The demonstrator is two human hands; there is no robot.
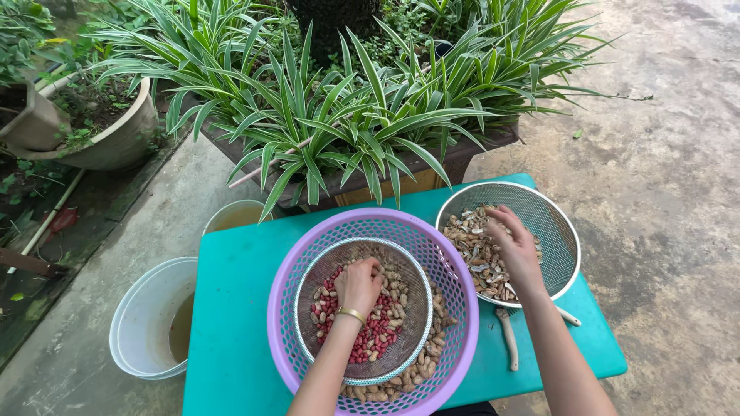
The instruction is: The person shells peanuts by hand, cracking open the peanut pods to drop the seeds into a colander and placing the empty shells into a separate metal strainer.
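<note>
Reaching down into the small round metal mesh strainer [401, 339], the left hand [359, 283] has its fingers curled onto the pile of red-skinned shelled peanuts [370, 339], mixed with a few pale ones; whether it has pinched any kernels I cannot tell, since the fingertips are buried from this angle. A thin gold bangle [351, 313] sits on that wrist. The strainer rests inside a wide round purple plastic basket [455, 339], and pale unshelled peanuts [432, 362] lie in the basket around and under the strainer's right and lower sides.

Over on the right, the right hand [515, 245] hangs above the large round metal wire sieve [551, 219], fingers bent downward and touching a heap of broken brown peanut shells [474, 258]; a firm grasp is not clear. The sieve's pale handle [509, 339] pokes toward the near edge of the turquoise plastic table [231, 308], just beside the purple basket.

Off the table's left side stands a white plastic bucket [142, 316] holding murky water, with a second pale bucket [231, 216] behind it. Beyond the table, striped green-and-white leafy plants [339, 100] fill a dark planter on the concrete ground [671, 192].
</note>
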